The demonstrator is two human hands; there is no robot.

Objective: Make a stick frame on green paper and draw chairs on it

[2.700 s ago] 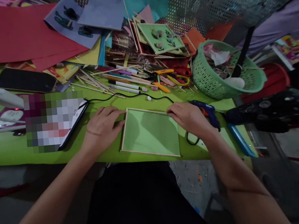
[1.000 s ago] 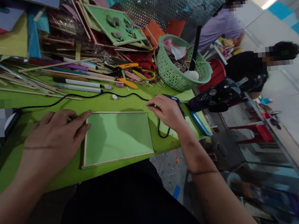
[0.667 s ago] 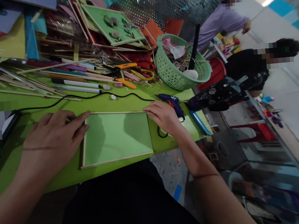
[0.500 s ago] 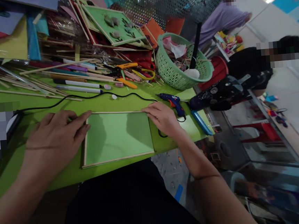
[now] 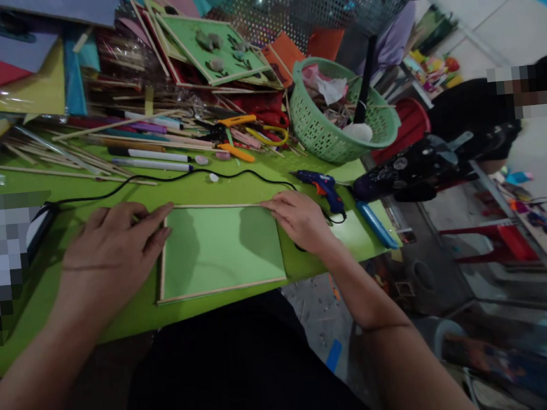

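Observation:
A light green card (image 5: 224,251) lies flat on the table in front of me. Thin wooden sticks run along its top, left and bottom edges; its right edge shows no stick. My left hand (image 5: 114,244) is at the upper left corner, thumb and index finger closed on the end of the top wooden stick (image 5: 216,205). At the upper right corner, the bunched fingertips of my right hand (image 5: 301,218) press on the stick's other end. Just right of that hand lies a blue hot glue gun (image 5: 322,190), its nozzle pointing left.
Behind the card run a black cord (image 5: 156,176), markers (image 5: 152,164) and orange-handled pliers (image 5: 236,135). Loose sticks and framed cards (image 5: 221,47) pile up at the back. A green basket (image 5: 312,125) and a blue cutter (image 5: 375,225) are on the right. A person (image 5: 471,117) sits beyond.
The whole view has shifted slightly, so things appear a little farther right. Both hands keep their places at the card's upper corners.

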